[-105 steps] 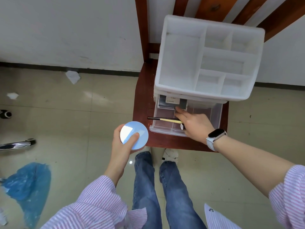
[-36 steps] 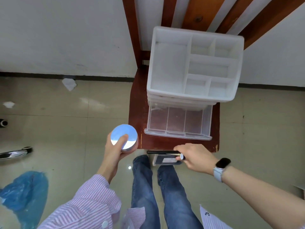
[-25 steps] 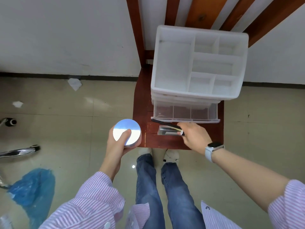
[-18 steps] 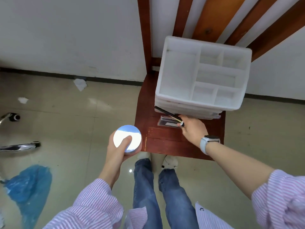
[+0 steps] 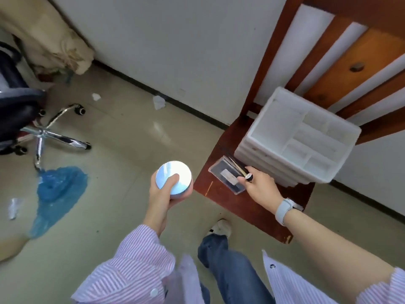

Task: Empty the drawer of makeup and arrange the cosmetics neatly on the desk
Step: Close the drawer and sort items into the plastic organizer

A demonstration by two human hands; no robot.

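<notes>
Now left hand (image 5: 163, 194) grips round jar (image 5: 174, 179), right hand (image 5: 260, 186) pinches palette (image 5: 228, 177) w/ brushes (image 5: 237, 166); prob. carrying both to worktop.

a round silver-lidded jar (image 5: 174, 179) stands upright in the left hand. a flat clear rectangular case with dark insert (image 5: 226, 178) and a thin dark-handled makeup brush (image 5: 237, 168) are pinched together beside the shut white plastic drawer organiser (image 5: 293, 139).
</notes>
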